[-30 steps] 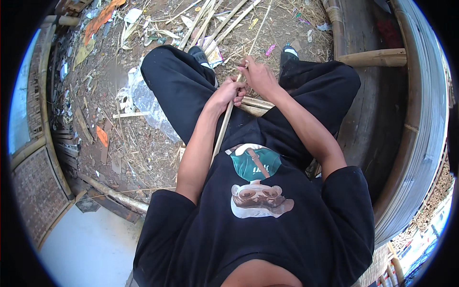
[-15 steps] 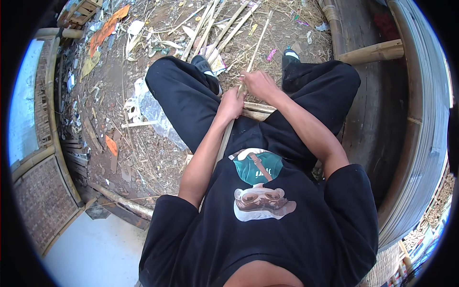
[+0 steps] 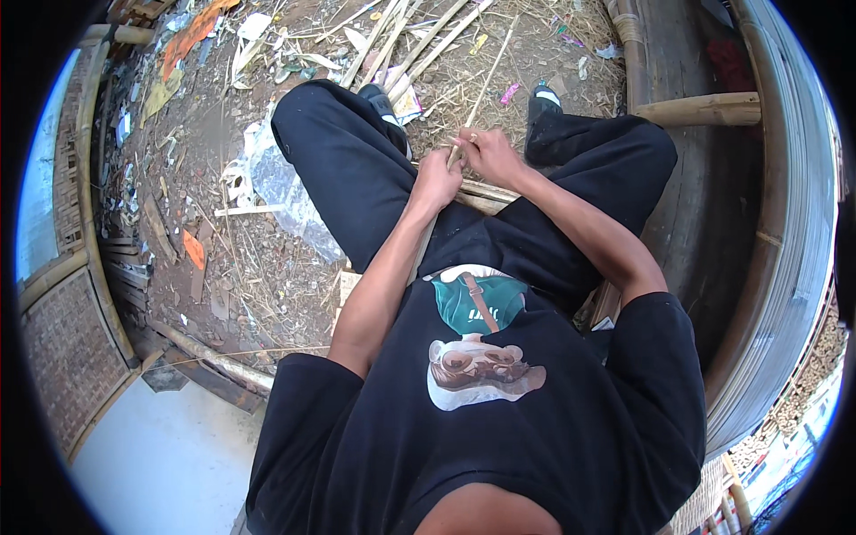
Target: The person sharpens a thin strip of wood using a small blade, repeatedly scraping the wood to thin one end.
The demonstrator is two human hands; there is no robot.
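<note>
The pale strip runs through both your hands: your left grip is closed round it, and your right grip pinches it just beyond, thumb and fingers together. Its far end slants up and slightly right over the ground, while the near end passes beneath your left forearm toward your lap. Just below your hands, pale wood lies between your legs. More strips lie past your left foot, and a crumpled clear plastic sheet spreads beside your left leg, amid straw and litter. A woven panel stands at far left; a bamboo pole juts out at upper right. You sit with knees spread, forearms angling inward so that your hands nearly meet, the left slightly nearer your body
</note>
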